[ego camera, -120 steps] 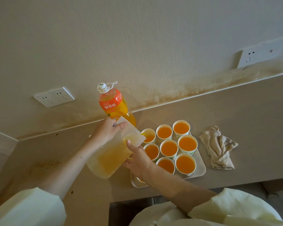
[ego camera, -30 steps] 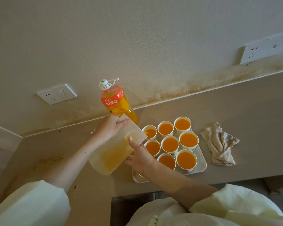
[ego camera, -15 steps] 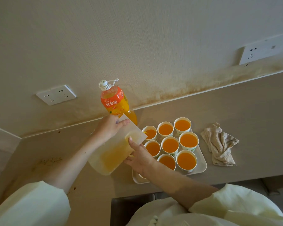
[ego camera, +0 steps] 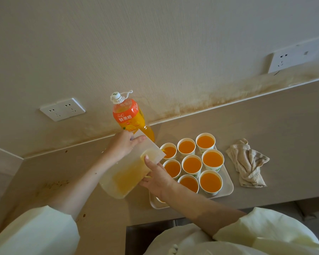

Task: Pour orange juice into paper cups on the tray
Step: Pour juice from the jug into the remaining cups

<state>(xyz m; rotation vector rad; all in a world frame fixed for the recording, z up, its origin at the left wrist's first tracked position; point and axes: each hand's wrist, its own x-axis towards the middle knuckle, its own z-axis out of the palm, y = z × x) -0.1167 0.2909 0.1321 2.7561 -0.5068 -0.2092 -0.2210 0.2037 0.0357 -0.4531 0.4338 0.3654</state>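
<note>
I hold the jug (ego camera: 125, 173) in both hands. My left hand (ego camera: 122, 145) grips its top end. My right hand (ego camera: 157, 179) is curled round the handle, with the thumb lying up the side. The jug is tipped and has some juice (ego camera: 123, 178) in it. Its spout is over the cup (ego camera: 169, 151) at 10 o'clock on the tray (ego camera: 228, 189). A thin line of juice runs from the spout into that cup, which is partly full. Seven more cups (ego camera: 191, 165) stand close together on the tray, all nearly full. The tray sits on the bench (ego camera: 265, 116). The bottle (ego camera: 129, 116) stands at 11 o'clock from the tray, behind my left hand, with its cap on. A crumpled cloth (ego camera: 247, 162) lies on the bench at 3 o'clock, just beside the tray.
</note>
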